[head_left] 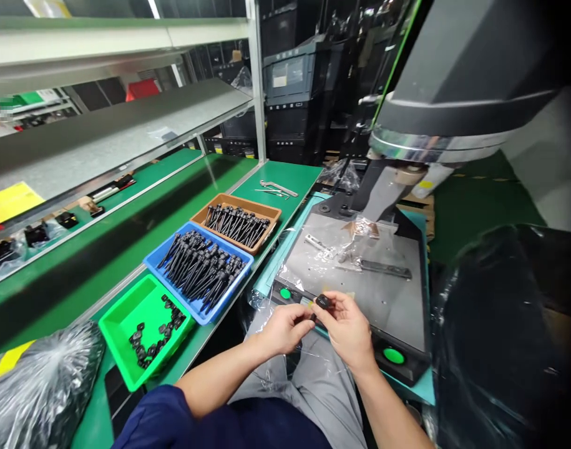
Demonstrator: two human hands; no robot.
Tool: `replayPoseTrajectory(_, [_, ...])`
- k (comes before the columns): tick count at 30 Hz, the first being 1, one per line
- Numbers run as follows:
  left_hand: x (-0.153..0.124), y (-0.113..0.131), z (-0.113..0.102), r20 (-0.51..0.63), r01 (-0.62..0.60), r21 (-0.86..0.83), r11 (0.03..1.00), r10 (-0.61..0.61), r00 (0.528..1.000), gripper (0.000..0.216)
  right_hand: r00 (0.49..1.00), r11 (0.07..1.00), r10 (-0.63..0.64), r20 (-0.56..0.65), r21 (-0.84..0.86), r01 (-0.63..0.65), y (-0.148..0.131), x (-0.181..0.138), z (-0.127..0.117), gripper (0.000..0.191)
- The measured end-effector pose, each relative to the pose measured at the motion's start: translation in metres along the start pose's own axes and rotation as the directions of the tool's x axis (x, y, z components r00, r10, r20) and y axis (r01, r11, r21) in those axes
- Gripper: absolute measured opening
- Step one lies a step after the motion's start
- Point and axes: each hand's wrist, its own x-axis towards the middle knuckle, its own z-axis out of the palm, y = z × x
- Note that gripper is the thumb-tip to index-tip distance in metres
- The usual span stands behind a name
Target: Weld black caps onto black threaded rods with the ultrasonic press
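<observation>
My left hand point(285, 327) and my right hand point(348, 330) meet in front of me, just above the front edge of a grey machine plate point(388, 293). Both pinch a small black plastic part point(322, 302) between their fingertips. Left of the hands, a blue tray point(160, 265) holds several long black pins. A brown tray point(266, 213) behind it holds more of them. A green tray point(121, 324) nearer to me holds several small black pieces.
A large press head point(435, 146) hangs over the plate. Two green buttons point(394, 355) sit on the machine's front. Clear plastic film and a metal strip point(383, 268) lie on the plate. A plastic-wrapped bag point(37, 380) lies at bottom left; shelving stands along the left.
</observation>
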Motion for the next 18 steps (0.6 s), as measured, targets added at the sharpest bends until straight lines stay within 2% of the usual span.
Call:
replayPoseTrajectory(4, [0.002,0.001,-0.02,0.047,0.088,-0.182,0.979,-0.081,0.996,0.018,0.995,0.998,0.059,0.076,-0.013,-0.058,-0.002,0.007,0.008,0.065])
replayPoseTrajectory(7, [0.022,0.0,-0.057,0.008,0.171,-0.252,0.953,-0.174,0.985,0.02,0.991,0.997,0.069,0.112,0.027,-0.072,-0.004,0.01,0.006,0.076])
replayPoseTrajectory(10, [0.061,-0.003,-0.115,-0.173,0.298,-0.097,0.95,-0.311,0.934,0.019,0.99,0.993,0.109,0.085,0.039,-0.113,-0.003,0.008,-0.002,0.076])
replayPoseTrajectory(14, [0.119,-0.016,-0.195,-0.384,0.382,0.072,0.921,-0.328,0.863,0.014,0.983,0.986,0.162,0.088,0.029,-0.165,-0.001,0.0,-0.016,0.076])
replayPoseTrajectory(16, [0.14,-0.025,-0.225,-0.473,0.449,0.181,0.875,-0.323,0.82,0.013,0.98,0.983,0.183,0.08,0.013,-0.185,-0.001,-0.003,-0.025,0.075])
replayPoseTrajectory(18, [0.155,-0.035,-0.246,-0.53,0.516,0.28,0.809,-0.319,0.786,0.017,0.976,0.977,0.212,0.051,-0.012,-0.212,0.0,-0.006,-0.034,0.076])
